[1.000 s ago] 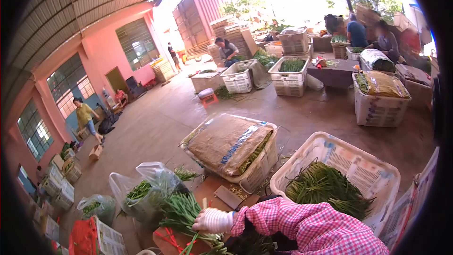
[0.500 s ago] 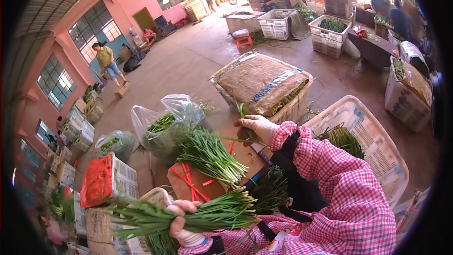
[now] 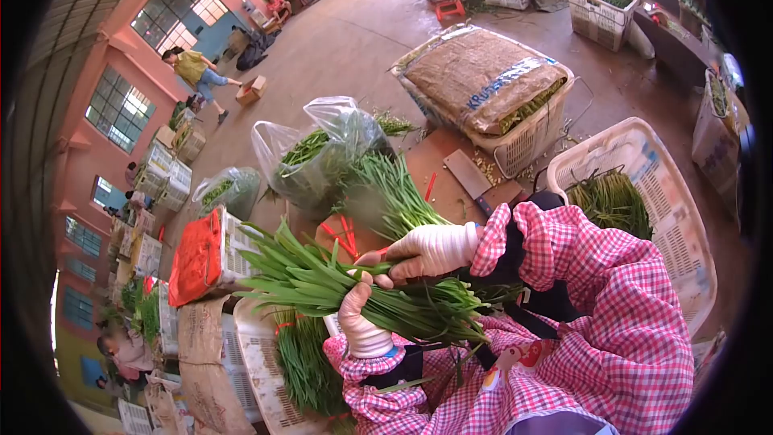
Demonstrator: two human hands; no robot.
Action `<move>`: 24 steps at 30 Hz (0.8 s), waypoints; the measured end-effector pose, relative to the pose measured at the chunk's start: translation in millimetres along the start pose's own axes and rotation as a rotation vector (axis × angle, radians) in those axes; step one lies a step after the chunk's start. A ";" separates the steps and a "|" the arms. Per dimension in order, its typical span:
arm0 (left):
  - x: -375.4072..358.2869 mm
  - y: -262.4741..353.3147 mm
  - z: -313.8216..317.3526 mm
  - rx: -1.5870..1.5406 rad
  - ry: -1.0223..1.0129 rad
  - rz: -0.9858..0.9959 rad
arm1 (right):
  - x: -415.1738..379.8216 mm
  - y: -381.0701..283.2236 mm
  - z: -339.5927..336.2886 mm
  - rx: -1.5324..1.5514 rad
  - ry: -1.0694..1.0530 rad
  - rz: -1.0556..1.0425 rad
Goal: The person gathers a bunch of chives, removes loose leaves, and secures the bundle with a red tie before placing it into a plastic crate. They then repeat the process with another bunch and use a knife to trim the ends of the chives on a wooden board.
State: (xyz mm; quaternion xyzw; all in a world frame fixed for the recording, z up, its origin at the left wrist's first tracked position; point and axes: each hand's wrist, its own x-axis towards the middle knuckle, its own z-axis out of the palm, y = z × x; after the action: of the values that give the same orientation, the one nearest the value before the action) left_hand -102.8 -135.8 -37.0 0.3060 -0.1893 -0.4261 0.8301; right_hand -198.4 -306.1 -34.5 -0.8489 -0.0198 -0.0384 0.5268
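Note:
My left hand (image 3: 362, 314), its wrist wrapped in white, grips a bunch of green chives (image 3: 298, 274) held level in front of me. The leafy tips point left and the stalk ends point right. From above, my right hand (image 3: 431, 251) meets the bunch, fingers closed on some of its leaves beside my left thumb. Behind my hands another pile of chives (image 3: 398, 201) lies on a brown board (image 3: 435, 153), with red ties (image 3: 342, 234) at its left. A broad-bladed knife (image 3: 469, 181) rests on the board's right side.
Clear plastic bags of greens (image 3: 310, 149) stand behind the board. A crate with a sack cover (image 3: 483, 80) is ahead, and an open white crate (image 3: 684, 234) is at my right. Tied chives (image 3: 302, 354) fill a crate at lower left. A person (image 3: 193, 68) bends over a cardboard box (image 3: 251, 90).
My right hand has come from over the board down to the bunch in my left hand. The view has tilted downward. The distant person has stepped and bent toward the box.

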 end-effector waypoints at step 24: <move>-40.6 69.9 -103.8 0.044 0.206 0.391 | 10.1 100.6 -21.2 0.035 0.840 0.269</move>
State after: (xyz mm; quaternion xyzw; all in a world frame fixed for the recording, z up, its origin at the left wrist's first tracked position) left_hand -24.8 -34.9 -69.2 0.3234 -0.1687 -0.2191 0.9050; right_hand -181.9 -369.8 -114.1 -0.7456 0.3059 -0.3110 0.5038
